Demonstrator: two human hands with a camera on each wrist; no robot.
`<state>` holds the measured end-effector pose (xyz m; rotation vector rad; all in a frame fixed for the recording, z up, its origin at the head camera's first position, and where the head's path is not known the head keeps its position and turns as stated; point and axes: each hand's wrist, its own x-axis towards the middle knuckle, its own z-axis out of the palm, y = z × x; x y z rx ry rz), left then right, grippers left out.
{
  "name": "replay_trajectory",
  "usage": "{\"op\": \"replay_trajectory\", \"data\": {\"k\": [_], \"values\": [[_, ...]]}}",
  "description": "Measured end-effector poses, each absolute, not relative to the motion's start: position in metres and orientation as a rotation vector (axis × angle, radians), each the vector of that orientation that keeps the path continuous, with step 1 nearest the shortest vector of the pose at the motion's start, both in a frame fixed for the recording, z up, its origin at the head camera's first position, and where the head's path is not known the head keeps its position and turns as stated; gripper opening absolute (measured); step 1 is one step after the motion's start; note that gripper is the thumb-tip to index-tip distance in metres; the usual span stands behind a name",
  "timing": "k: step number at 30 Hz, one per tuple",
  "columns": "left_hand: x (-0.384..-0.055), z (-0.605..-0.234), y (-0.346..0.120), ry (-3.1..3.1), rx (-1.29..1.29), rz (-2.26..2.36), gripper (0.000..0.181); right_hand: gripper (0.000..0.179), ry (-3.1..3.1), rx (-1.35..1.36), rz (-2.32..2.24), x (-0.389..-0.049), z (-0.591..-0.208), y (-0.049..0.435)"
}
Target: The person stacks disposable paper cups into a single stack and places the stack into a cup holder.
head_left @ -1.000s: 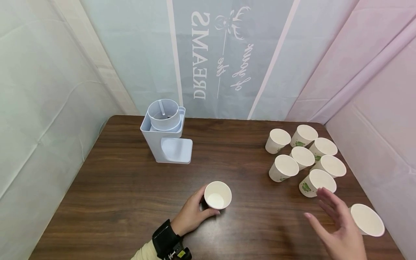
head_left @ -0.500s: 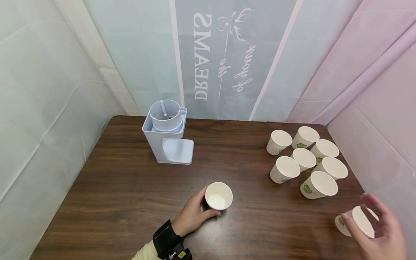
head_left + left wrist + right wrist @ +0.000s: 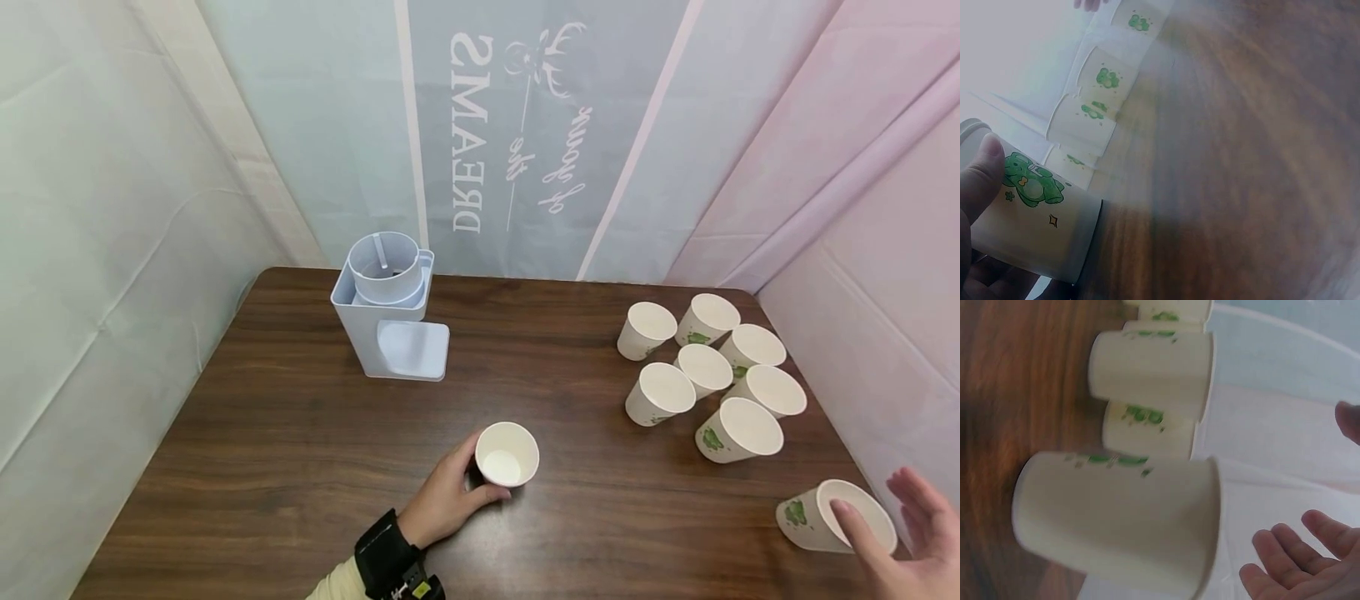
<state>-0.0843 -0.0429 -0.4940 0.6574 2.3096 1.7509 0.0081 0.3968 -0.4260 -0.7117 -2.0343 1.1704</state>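
Observation:
My left hand [image 3: 447,497] holds a white paper cup [image 3: 507,454] upright at the front middle of the table, thumb and fingers around its side. In the left wrist view a green cartoon animal shows on that cup [image 3: 1035,219]. At the right edge my right hand [image 3: 911,542] hovers with spread fingers by a lone paper cup [image 3: 806,521], its thumb overlapping the cup's mouth in the head view. The right wrist view has the right hand's fingers [image 3: 1288,565] apart from the nearest cup [image 3: 1116,522], holding nothing.
Several more white paper cups [image 3: 662,393] stand grouped at the right rear. A pale blue plastic appliance [image 3: 382,325] with a round hopper stands at the back left of the wooden table [image 3: 285,467]. Cloth curtains [image 3: 525,125] hang around the table.
My right hand has moved right, from above the grouped cups' front to the lone cup, and now is over its right side. My left hand keeps holding its cup in place.

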Motion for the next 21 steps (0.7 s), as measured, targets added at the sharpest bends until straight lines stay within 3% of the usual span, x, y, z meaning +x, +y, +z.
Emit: {"op": "replay_trajectory", "data": {"k": [11, 21], "values": [[-0.086, -0.493, -0.043, 2.313, 0.662, 1.744, 0.078, 0.087, -2.204, -0.974, 1.189, 0.013, -0.45, 0.421], [-0.085, -0.495, -0.043, 2.325, 0.672, 1.744, 0.077, 0.082, -2.1, -0.921, 1.134, 0.012, -0.457, 0.414]]}}
